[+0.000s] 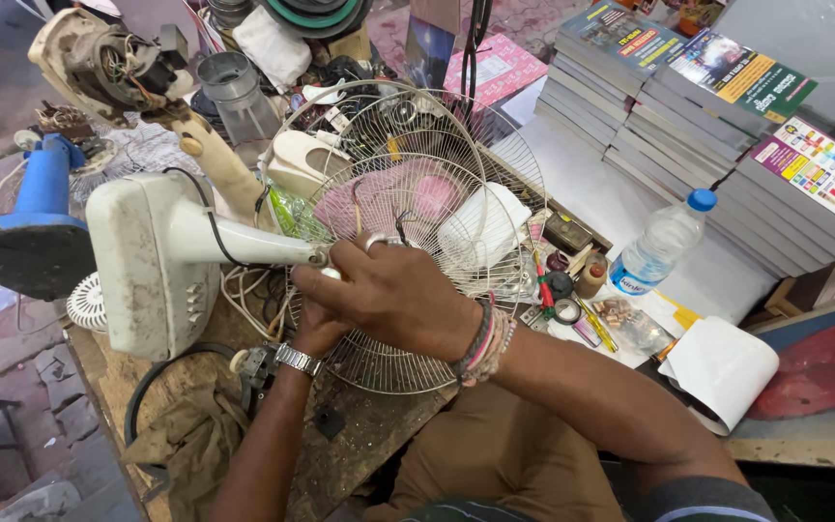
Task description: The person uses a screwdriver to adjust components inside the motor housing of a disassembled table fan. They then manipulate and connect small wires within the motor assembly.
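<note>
A white table fan lies on its side on a cluttered wooden workbench (359,435), its square base (152,261) at the left and its stem (253,244) pointing right. A round wire fan guard (408,174) rests at the stem's end. My right hand (388,295), with bracelets and a ring, lies over the guard's centre, fingers curled at the stem's tip. My left hand (316,329), wearing a metal watch, is mostly hidden beneath the right hand, and what it holds cannot be seen.
A blue fan base (36,208) and a bare fan motor (113,68) stand at the left. Stacked books (707,126) fill the right, with a plastic water bottle (659,242), a white paper roll (722,372), tape and small parts beside them. A black cord (161,372) loops near the bench edge.
</note>
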